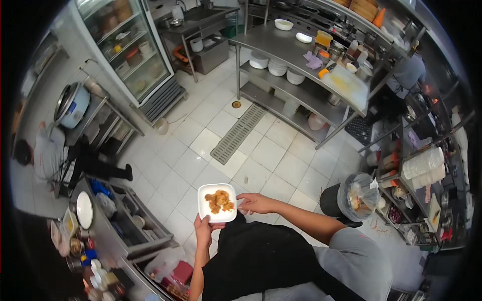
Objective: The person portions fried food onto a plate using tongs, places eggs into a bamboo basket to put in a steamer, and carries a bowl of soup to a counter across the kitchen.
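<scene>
A small white square dish (217, 188) is held in front of my body, above the tiled floor. Several browned, fried-looking food pieces (219, 201) lie in its middle; I cannot make out their kind. My left hand (205, 229) grips the dish at its lower left corner, thumb over the rim and fingers underneath. At the right edge my right hand (254, 203) pinches the rim, its fingertips partly hidden by the dish.
A steel prep table (288, 45) with stacked bowls (277, 67) stands ahead. A floor drain grate (239, 133) lies before it. A lined bin (359, 195) stands right, a glass-door fridge (125, 47) back left. One person (50, 155) is at left, another (409, 72) far right.
</scene>
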